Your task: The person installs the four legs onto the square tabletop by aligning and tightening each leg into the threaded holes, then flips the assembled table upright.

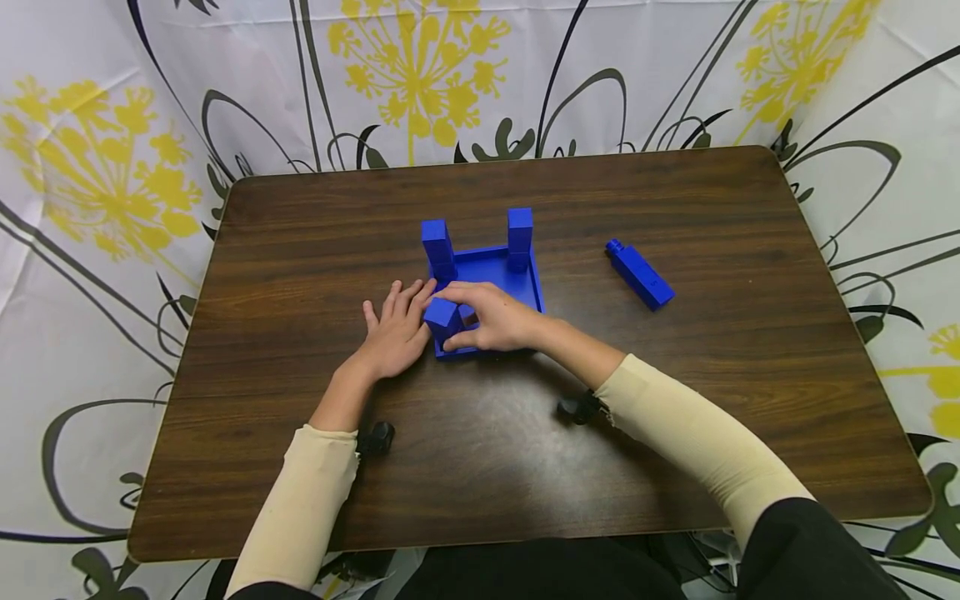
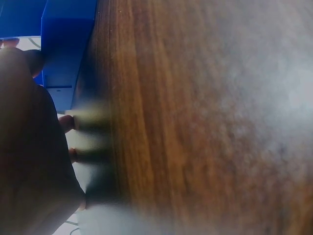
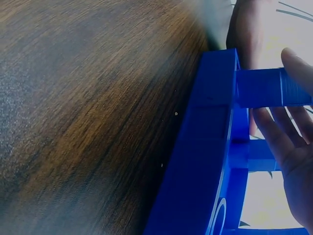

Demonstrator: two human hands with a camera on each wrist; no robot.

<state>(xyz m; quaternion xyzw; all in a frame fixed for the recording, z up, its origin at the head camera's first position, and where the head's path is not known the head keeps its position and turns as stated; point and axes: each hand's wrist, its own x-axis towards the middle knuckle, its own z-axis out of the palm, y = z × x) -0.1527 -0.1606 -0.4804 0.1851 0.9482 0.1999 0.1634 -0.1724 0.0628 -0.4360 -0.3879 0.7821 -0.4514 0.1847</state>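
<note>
A shallow square blue tray-like base lies on the table with its floor facing up. Blue square posts stand at its back left corner and back right corner. My right hand grips a third blue post at the front left corner, thumb on the near side and fingers on the far side. In the right wrist view that post rises from the base's corner. Beside the base's left edge rests my left hand, its fingers extended and spread.
A loose blue post with a narrow round end lies on the brown wooden table, right of the base. Patterned white cloth hangs behind the table and at its sides.
</note>
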